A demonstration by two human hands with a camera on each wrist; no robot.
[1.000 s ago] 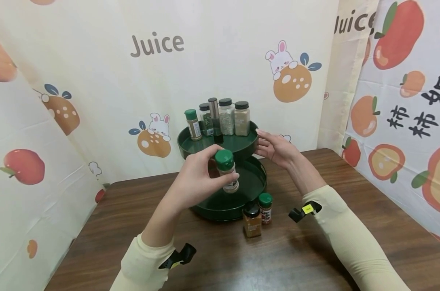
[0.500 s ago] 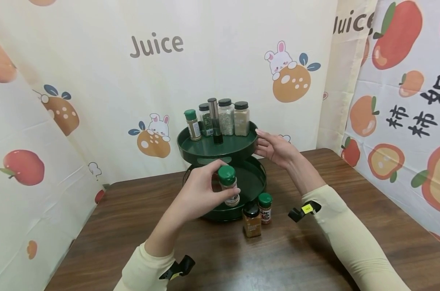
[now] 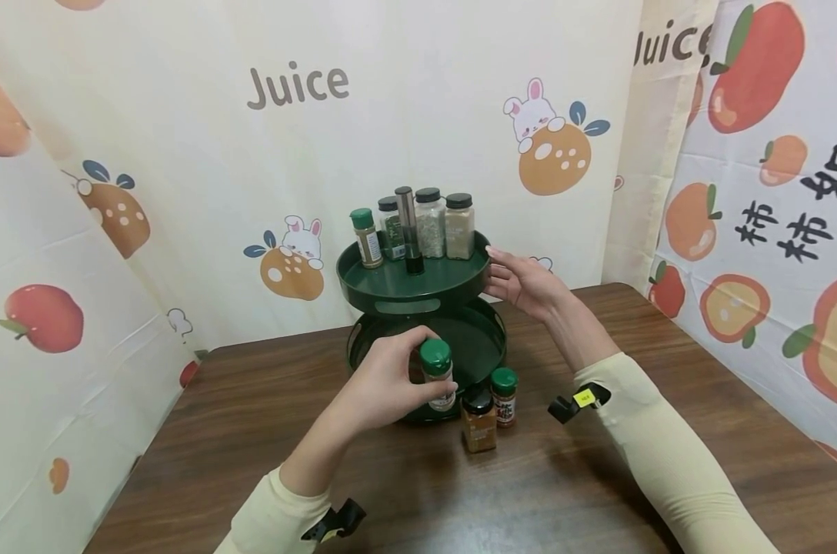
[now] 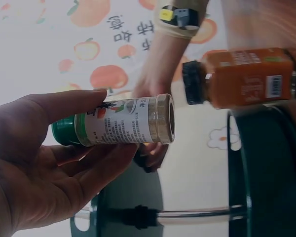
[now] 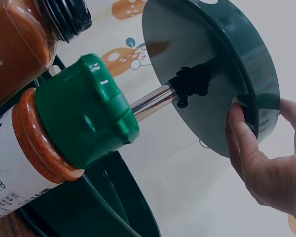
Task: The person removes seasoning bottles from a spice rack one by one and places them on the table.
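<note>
My left hand (image 3: 394,377) grips a small spice jar (image 4: 123,121) with a green cap and a white label. In the head view it hangs in front of the lower tray (image 3: 486,338) of a dark green two-tier spice rack. My right hand (image 3: 532,288) holds the right rim of the upper tray (image 3: 363,289), thumb on one side and fingers on its underside in the right wrist view. Just right of the held jar, a black-capped jar of orange-brown spice (image 3: 479,427) and a green-capped jar of red spice (image 3: 505,400) stand on the table.
On the upper tray stand a green-capped jar (image 3: 368,240) and several black-capped jars, such as the beige one (image 3: 460,231), around a metal post (image 3: 406,215). The wooden table (image 3: 252,415) meets a fruit-printed curtain (image 3: 418,115) at the back and sides.
My left hand has lowered the green-capped jar from in front of the upper tray, slightly rightward, to the front of the lower tray. The right hand stays at the upper rim.
</note>
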